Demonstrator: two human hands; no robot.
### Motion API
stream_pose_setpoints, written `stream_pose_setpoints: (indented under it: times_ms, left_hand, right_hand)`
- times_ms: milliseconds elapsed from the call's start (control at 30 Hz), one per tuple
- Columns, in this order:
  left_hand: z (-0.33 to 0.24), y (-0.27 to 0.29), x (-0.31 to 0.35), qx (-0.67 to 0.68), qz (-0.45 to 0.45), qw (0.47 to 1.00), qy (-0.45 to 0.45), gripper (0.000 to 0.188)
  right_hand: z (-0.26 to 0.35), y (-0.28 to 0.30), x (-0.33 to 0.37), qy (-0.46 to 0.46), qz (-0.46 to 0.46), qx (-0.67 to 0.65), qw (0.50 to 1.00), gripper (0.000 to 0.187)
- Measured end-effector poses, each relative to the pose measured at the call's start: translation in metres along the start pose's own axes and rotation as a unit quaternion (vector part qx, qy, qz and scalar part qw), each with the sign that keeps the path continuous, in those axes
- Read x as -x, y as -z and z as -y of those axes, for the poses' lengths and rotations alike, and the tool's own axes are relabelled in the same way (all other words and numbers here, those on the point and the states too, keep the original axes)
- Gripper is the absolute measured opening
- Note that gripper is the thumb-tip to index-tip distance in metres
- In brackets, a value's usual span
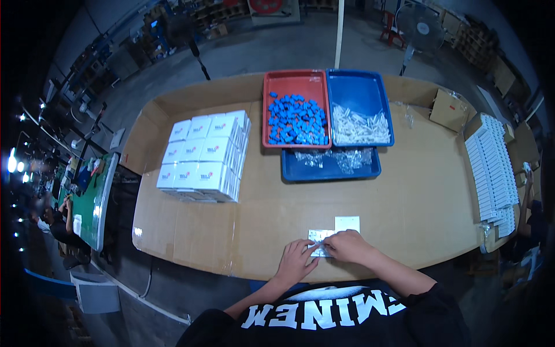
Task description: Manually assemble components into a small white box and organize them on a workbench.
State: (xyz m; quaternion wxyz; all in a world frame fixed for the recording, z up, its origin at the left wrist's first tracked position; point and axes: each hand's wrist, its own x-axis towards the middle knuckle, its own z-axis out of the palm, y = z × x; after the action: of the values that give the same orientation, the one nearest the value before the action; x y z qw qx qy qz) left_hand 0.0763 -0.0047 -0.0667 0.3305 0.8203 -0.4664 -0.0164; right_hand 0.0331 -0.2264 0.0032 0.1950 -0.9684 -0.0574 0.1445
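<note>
At the near edge of the cardboard-covered table (pixel 277 214), a small flat clear-and-white packet (pixel 318 235) lies between my hands. My left hand (pixel 296 261) is at its left side, the fingertips and thumb gripping its edge. Bent over its right part is my right hand (pixel 348 247), fingers closed in a pinch on the packet. The fingers cover much of the packet, so its contents cannot be made out. Just beyond my right hand lies a white square card or flat box (pixel 347 224), partly hidden by the knuckles.
Stacked white boxes (pixel 199 150) stand on the left. Ahead are a red tray (pixel 296 81) of blue pieces, a blue tray (pixel 356 87) of white pieces, and a lower blue tray (pixel 329 173) with clear bags. White packs (pixel 491 168) line the right edge, beside another person's arm (pixel 526 196).
</note>
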Motion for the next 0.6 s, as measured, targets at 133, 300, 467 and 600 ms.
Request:
stream_pose_setpoints:
  times_ms: [133, 300, 467, 600]
  left_hand:
    - [0.002, -0.001, -0.008, 0.026, -0.027, 0.999, 0.005, 0.045]
    - [0.009, -0.004, -0.011, 0.004, -0.025, 0.999, 0.034, 0.076]
    - [0.009, 0.000, -0.017, 0.003, -0.020, 1.000, 0.023, 0.080]
    - [0.007, 0.004, -0.018, -0.003, -0.007, 0.999, 0.049, 0.076]
  right_hand:
    - [-0.025, 0.051, -0.032, -0.003, 0.065, -0.094, 0.993, 0.030]
    - [-0.068, 0.102, -0.107, -0.011, -0.150, -0.127, 0.980, 0.025]
    - [-0.111, 0.137, -0.198, -0.064, -0.315, -0.090, 0.943, 0.024]
    - [-0.127, 0.160, -0.269, -0.009, -0.404, 0.008, 0.915, 0.025]
